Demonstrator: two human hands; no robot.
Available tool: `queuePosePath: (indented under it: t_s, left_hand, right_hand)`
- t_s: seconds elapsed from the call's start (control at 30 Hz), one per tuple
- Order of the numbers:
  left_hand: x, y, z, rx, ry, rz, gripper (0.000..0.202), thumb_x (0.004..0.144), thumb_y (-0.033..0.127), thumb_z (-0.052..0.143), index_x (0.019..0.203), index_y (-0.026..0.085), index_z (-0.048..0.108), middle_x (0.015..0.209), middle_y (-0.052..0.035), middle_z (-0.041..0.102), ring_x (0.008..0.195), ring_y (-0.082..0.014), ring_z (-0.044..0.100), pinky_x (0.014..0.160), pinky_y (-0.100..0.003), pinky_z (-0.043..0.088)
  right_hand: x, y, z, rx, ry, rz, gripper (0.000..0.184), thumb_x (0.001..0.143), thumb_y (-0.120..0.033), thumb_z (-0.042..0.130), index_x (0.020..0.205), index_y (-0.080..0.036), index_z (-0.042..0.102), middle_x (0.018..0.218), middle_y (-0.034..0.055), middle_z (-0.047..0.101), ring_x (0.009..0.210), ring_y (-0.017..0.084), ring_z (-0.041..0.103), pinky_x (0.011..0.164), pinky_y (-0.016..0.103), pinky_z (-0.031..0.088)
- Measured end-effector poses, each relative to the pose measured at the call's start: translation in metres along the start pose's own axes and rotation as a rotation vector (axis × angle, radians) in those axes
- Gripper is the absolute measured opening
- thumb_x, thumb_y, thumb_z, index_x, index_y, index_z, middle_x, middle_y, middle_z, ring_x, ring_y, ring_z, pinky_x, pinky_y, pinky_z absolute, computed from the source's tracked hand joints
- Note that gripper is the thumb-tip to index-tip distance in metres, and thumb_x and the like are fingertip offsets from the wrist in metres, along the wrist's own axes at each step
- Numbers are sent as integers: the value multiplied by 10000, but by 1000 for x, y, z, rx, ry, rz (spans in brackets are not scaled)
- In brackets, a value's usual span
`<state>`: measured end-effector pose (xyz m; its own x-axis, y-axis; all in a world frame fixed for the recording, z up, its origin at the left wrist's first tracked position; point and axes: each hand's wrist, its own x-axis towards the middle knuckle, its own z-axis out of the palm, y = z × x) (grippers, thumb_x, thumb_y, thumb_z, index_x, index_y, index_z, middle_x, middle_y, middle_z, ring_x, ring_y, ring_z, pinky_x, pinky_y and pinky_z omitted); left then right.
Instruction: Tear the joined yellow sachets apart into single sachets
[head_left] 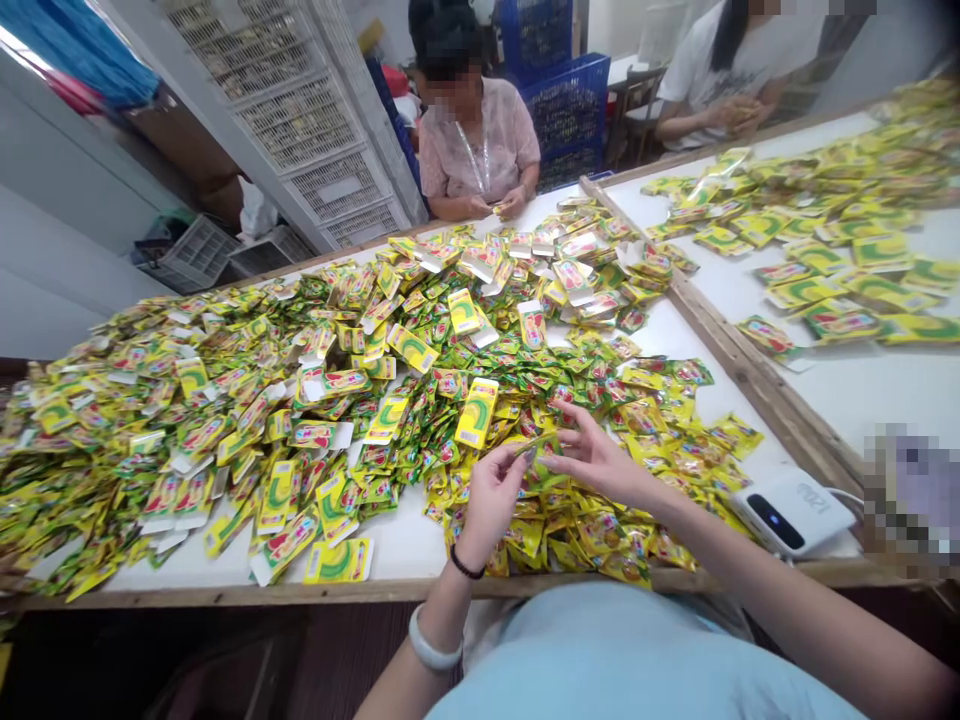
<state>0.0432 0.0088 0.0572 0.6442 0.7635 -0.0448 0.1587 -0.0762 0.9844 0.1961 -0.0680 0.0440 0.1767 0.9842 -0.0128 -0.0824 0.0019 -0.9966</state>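
Note:
My left hand (491, 495) pinches a small yellow-green sachet (546, 470) over the near part of the pile, thumb and fingers pressed together on its left edge. On the sachet's other side is my right hand (604, 462), its fingers stretched out and apart, the lower fingertips close to the sachet. Whether they touch it I cannot tell. Yellow and green sachets (600, 540) lie heaped beneath both hands. A flat yellow box (477, 412) with a green curved print rests on the heap just beyond my left hand.
Many small boxes (277, 495) spread leftward over the white table. A wooden divider (750, 370) separates more packets (840, 270) on the right. A white device (793, 512) with a cable sits at the near right. Two people (480, 150) work opposite, near blue crates (566, 120).

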Motion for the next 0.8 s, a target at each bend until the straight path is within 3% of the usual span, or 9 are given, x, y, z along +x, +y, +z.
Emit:
queuePosePath:
  t_s: [0.07, 0.17, 0.23, 0.33, 0.47, 0.53, 0.67, 0.73, 0.8]
  left_hand:
    - [5, 2, 0, 198, 32, 118, 294, 889, 353, 419, 948, 160, 633, 895, -72, 605, 808, -160, 569, 715, -272, 471]
    - [26, 1, -9, 661, 229, 218, 342, 894, 361, 393, 1135, 175, 548, 1088, -113, 540, 1052, -222, 496, 914, -363, 394]
    - [45, -4, -18, 969, 330, 132, 485, 841, 378, 479, 1260, 139, 424, 1163, -157, 491, 1126, -278, 438, 950, -432, 350]
    - [69, -15, -31, 1171, 324, -49, 608, 749, 325, 576, 1281, 108, 377, 1154, -183, 483, 1126, -327, 426, 924, -479, 347]
    - [75, -14, -42, 804, 271, -18, 448, 714, 218, 547, 1152, 134, 499, 1101, -147, 523, 1100, -295, 464, 949, -445, 344]
    - [66, -5, -42, 577, 201, 17, 350, 751, 207, 489, 1092, 143, 536, 1029, -112, 574, 1014, -241, 533, 912, -384, 399]
    - [37, 21, -23, -3, -92, -69, 242, 767, 320, 552, 919, 139, 603, 836, -64, 642, 791, -185, 599, 781, -311, 474]
    - [24, 31, -11, -146, -180, -136, 255, 698, 327, 655, 861, 139, 601, 762, -38, 632, 678, -157, 581, 695, -287, 487]
    - [15, 37, -2, -171, -196, -167, 265, 653, 296, 706, 830, 142, 583, 706, -10, 604, 599, -125, 547, 614, -256, 481]
  right_hand:
    - [0, -2, -9, -166, -73, 29, 282, 823, -410, 553, 1005, -197, 513, 750, -13, 555, 623, 116, 540, 553, 234, 451]
    - [1, 3, -18, -638, 15, -73, 256, 892, -378, 443, 772, -167, 526, 667, -2, 526, 598, 124, 509, 560, 240, 415]
    - [1, 12, -20, -937, 4, -128, 198, 912, -291, 413, 823, -160, 532, 765, 41, 562, 685, 149, 541, 632, 259, 419]
    - [-1, 26, -21, -1116, -131, -119, 134, 879, -139, 424, 924, -148, 550, 840, 77, 579, 707, 160, 566, 644, 262, 422]
    - [1, 17, -32, -1009, -93, -146, 144, 876, -159, 447, 948, -168, 572, 903, 74, 579, 765, 157, 581, 681, 266, 450]
    - [4, -3, -37, -723, 19, -171, 149, 886, -265, 475, 961, -177, 569, 890, 60, 584, 730, 148, 581, 646, 269, 473]
    - [15, -50, -29, -88, 171, -221, 219, 834, -342, 569, 991, -197, 523, 729, -6, 558, 525, 100, 519, 454, 229, 453]
    - [22, -67, -19, -8, 196, -313, 213, 799, -318, 617, 965, -211, 536, 764, -8, 546, 589, 103, 532, 500, 231, 470]
    - [26, -75, -11, -93, 148, -412, 155, 797, -284, 622, 927, -213, 578, 838, 9, 545, 728, 125, 551, 629, 257, 488]
